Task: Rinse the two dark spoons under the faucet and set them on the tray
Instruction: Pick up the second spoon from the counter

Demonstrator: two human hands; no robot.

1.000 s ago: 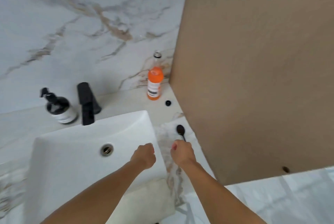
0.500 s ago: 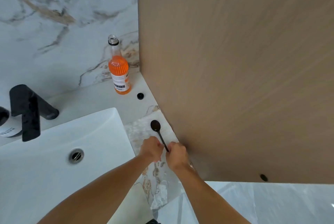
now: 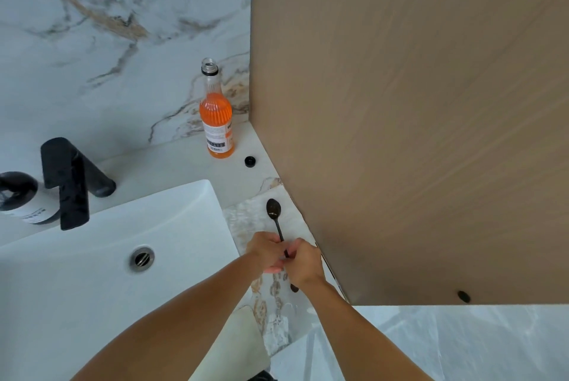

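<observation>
Open orange-drink bottle (image 3: 216,122) upright on the bench (image 3: 172,162) by the marble wall, small black cap (image 3: 250,161) just beside it, dark soap dispenser (image 3: 21,199) at left edge, tan wooden panel (image 3: 415,119) at right

Premises: domestic bathroom or washroom vanity. Evidence: white basin (image 3: 92,303) with drain (image 3: 142,258) left of hands; black faucet (image 3: 72,183) and pump bottle (image 3: 23,199) beyond; marble wall (image 3: 107,26) behind; wood cabinet side (image 3: 415,103) right of hands.
</observation>
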